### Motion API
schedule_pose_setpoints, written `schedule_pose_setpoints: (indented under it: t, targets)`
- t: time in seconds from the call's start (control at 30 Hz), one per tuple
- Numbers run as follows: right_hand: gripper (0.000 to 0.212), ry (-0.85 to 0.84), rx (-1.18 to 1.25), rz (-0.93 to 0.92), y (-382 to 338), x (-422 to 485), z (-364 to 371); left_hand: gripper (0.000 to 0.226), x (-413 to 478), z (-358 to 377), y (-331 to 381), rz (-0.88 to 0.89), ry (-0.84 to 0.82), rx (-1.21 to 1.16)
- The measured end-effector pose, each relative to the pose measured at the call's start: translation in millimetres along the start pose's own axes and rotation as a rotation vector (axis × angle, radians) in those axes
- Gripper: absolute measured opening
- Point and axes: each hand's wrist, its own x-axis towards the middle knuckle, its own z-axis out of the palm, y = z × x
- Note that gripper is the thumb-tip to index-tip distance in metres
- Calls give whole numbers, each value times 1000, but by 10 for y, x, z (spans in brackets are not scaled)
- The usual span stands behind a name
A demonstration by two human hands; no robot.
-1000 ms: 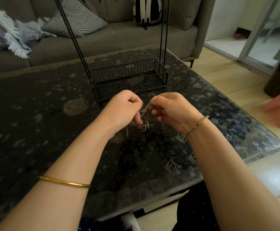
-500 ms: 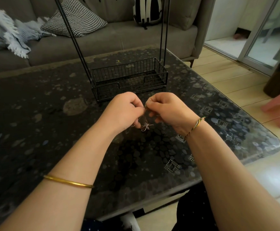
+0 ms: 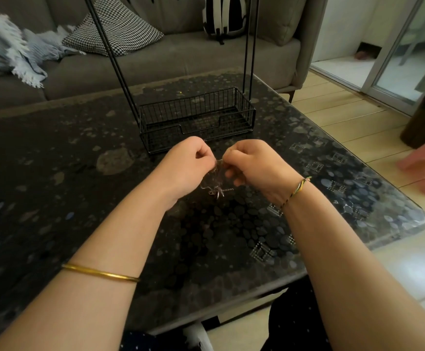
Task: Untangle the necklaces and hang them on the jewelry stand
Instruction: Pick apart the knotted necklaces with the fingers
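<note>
Both forearms reach forward over the dark glass-topped table with a pebble pattern (image 3: 54,198), and the two hands meet just in front of the black wire jewelry stand (image 3: 196,120), on the side nearest the person. The left hand (image 3: 186,168) is curled into a loose fist, knuckles up, with thumb and forefinger pinching the tangle of thin silver-coloured chain necklaces (image 3: 216,183). The right hand (image 3: 254,168) mirrors it, also curled, with its fingertips nipping the same tangle from the other side. The hands are almost touching. A short run of chain is pulled between the two pinches, and the rest hangs below them in a small clump with one straight bit of chain sticking out toward the right hand. Whether that clump touches the tabletop cannot be told.

A plain gold bangle (image 3: 100,273) sits far up the left forearm, well back from the stand, and a braided multicoloured thread bracelet (image 3: 295,192) circles the right wrist. The stand's basket base sits on the table, and its thin rods rise out of view. Behind the stand is a grey fabric sofa (image 3: 181,54), with a black-and-white houndstooth cushion (image 3: 115,29) on it.
</note>
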Motion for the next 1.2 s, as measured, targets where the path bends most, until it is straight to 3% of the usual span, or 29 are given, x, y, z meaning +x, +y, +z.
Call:
schedule_pose_setpoints:
  t: [0.27, 0.67, 0.9, 1.0, 1.2]
  targets:
    - [25, -40, 205, 86, -39, -22, 11, 12, 15, -5, 9, -52, -5, -108]
    - [22, -330, 294, 93, -55, -51, -78, 15, -33, -47, 104, -194, -73, -431]
    - [24, -186, 194, -16, -27, -20, -68, 13, -46, -98, 94, -224, -187, -431]
    - [24, -126, 166, -41, -28, -15, -51, 12, -63, -129, 79, -204, -251, -320]
    - [18, -33, -185, -146, -56, -36, -7, 6, -15, -130, 17, -145, -192, -49]
